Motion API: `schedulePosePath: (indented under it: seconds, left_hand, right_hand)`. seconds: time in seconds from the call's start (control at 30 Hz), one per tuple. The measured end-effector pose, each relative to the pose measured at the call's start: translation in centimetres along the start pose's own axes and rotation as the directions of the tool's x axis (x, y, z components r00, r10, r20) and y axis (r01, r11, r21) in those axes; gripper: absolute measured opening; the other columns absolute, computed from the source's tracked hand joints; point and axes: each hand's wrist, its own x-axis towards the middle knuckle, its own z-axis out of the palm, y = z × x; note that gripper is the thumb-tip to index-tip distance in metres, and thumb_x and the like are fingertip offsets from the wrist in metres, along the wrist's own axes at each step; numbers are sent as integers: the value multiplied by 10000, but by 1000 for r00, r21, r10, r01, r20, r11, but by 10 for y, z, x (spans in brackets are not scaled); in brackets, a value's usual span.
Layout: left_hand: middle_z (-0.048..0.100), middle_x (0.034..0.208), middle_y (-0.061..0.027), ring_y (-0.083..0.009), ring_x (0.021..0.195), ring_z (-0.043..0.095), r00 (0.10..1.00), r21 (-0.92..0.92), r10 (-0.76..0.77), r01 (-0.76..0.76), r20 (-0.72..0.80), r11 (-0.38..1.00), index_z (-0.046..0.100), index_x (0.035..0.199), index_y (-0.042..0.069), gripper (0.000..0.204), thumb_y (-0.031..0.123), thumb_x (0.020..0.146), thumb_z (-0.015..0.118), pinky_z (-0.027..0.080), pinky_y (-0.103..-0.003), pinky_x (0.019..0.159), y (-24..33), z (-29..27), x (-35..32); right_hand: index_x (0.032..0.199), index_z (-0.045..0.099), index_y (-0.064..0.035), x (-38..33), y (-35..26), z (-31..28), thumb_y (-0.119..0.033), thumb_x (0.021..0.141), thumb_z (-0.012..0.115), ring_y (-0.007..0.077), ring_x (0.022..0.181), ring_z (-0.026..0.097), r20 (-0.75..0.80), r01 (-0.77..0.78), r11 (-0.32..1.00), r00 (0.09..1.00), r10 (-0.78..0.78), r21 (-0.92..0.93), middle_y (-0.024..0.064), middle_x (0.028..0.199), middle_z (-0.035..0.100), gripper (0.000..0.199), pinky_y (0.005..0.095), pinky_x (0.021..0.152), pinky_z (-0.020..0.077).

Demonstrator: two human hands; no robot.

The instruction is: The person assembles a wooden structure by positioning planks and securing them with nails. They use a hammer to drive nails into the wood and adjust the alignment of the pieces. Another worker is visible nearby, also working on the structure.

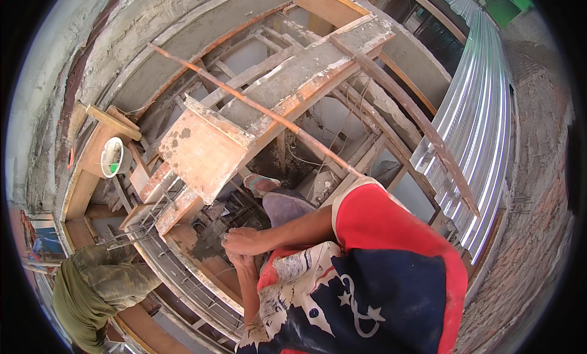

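My right hand [242, 240] is closed, its fingers curled in front of my body. Just below and against it is my left hand [240, 259], partly covered, so its fingers do not show. Whatever they may hold is hidden or too small to make out. Ahead of them lies a wooden board [205, 149] with grey mortar spots, fixed against a formwork beam. Thin steel bars [160, 222] stick out to the left of my hands. My foot in a sandal [262, 182] rests among the boards beyond them.
A long rusty pole [257, 106] crosses the formwork diagonally. At left stands a white bucket [115, 157] with something green inside. Another person in olive clothing [82, 293] bends at the lower left. Corrugated metal sheets [477, 140] and a leaning plank [416, 124] are at right.
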Motion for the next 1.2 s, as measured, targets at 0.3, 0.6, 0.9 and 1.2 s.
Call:
schedulePosePath:
  seconds: [0.3,0.6,0.9,1.2]
  left_hand:
    - [634,1062,-69,-207,979,635,951,422,249,-306,186,853,589,1179,66,401,418,1116,407,533,-357,842,6,20,-20]
    - [548,881,33,-66,746,487,932,440,116,-269,344,857,607,1114,61,429,448,1126,424,410,-265,647,-13,39,-50]
    - [432,754,54,-54,679,360,860,690,-36,-383,510,613,571,956,48,399,366,1141,413,321,-269,599,-7,40,-65]
    - [477,735,13,-106,687,422,929,845,130,-369,346,388,627,965,32,406,356,1129,446,377,-316,625,-2,-44,-55]
  right_hand:
    - [975,623,3,-16,14,-2,-187,941,547,408,873,713,-278,127,988,956,-98,89,218,927,690,207,497,744,577]
    - [951,576,15,-56,45,-36,-115,874,654,468,870,679,-271,-54,920,948,170,389,243,826,660,171,540,732,500]
    - [1014,607,11,-98,57,-61,-171,932,684,328,743,736,-203,-71,830,955,216,552,175,791,734,214,460,669,537]
    - [1082,636,-43,-186,145,-32,-226,975,629,404,1037,622,-298,-434,893,843,448,117,207,1103,662,212,514,943,467]
